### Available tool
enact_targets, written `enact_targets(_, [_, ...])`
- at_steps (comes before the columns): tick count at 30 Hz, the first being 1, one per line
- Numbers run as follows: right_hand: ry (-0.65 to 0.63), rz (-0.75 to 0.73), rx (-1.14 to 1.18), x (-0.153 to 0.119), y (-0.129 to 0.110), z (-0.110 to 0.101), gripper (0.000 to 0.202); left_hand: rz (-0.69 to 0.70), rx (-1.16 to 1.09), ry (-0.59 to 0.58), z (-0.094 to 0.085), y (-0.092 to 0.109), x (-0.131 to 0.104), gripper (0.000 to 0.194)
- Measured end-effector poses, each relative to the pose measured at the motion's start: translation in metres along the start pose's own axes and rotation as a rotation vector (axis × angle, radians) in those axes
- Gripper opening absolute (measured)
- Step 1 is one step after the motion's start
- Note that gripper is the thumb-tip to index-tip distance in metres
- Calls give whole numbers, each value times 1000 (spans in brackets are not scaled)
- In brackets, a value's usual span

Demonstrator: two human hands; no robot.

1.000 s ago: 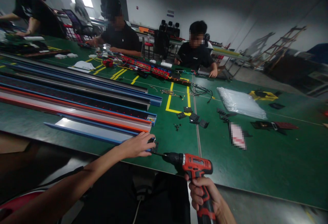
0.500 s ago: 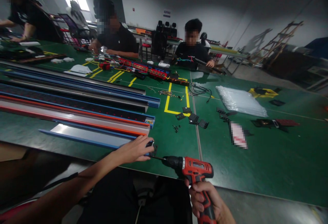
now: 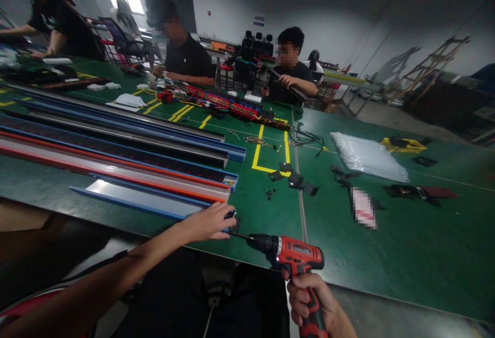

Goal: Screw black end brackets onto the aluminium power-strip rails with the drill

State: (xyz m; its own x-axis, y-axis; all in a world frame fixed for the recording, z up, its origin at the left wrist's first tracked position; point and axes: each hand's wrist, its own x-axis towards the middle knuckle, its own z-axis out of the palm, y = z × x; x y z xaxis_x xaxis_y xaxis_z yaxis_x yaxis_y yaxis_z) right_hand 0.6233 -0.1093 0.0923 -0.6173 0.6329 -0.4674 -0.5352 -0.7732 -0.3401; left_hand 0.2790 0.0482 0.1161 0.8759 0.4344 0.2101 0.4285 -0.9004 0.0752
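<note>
My right hand [image 3: 311,299] is wrapped around the handle of a red and black cordless drill [image 3: 301,253]. Its long bit points left, toward a small black end piece [image 3: 236,223] at the end of a blue-edged metal channel [image 3: 143,198]. Over that end lies my left hand [image 3: 212,220], its fingers closed around the channel and the black piece. The bit's tip reaches the black piece beside my fingertips; whether it sits in a screw is too small to tell. Several black plates [image 3: 296,179] and a cluster of small dark screws [image 3: 269,192] lie beyond my hands.
Long blue, black and orange channels [image 3: 185,175] fill the green table's left side. A wired red assembly [image 3: 220,100] lies farther back. Right of the table seam are a plastic-wrapped bundle [image 3: 369,157] and a yellow tray [image 3: 404,144]. Several co-workers sit or stand across the table.
The whole scene has shifted slightly right in view. Both hands and the drill keep their places at the channel's end. A small light now shows on the drill. A co-worker opposite has raised a dark bar.
</note>
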Motion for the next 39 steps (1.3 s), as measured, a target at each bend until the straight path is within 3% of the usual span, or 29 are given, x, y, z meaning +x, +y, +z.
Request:
enact_targets(9, [1, -4, -15, -2, -2, 3, 25, -4, -1, 11, 4, -1, -1, 35])
enact_targets(23, [-24, 19, -10, 0, -8, 2, 14, -5, 40, -16, 1, 1, 1, 39])
enact_targets(34, [-35, 2, 22, 0, -6, 4, 24, -10, 31, -9, 0, 2, 2, 42])
enact_targets(39, [-40, 11, 19, 0, -6, 3, 19, -12, 67, -13, -2, 4, 2, 46])
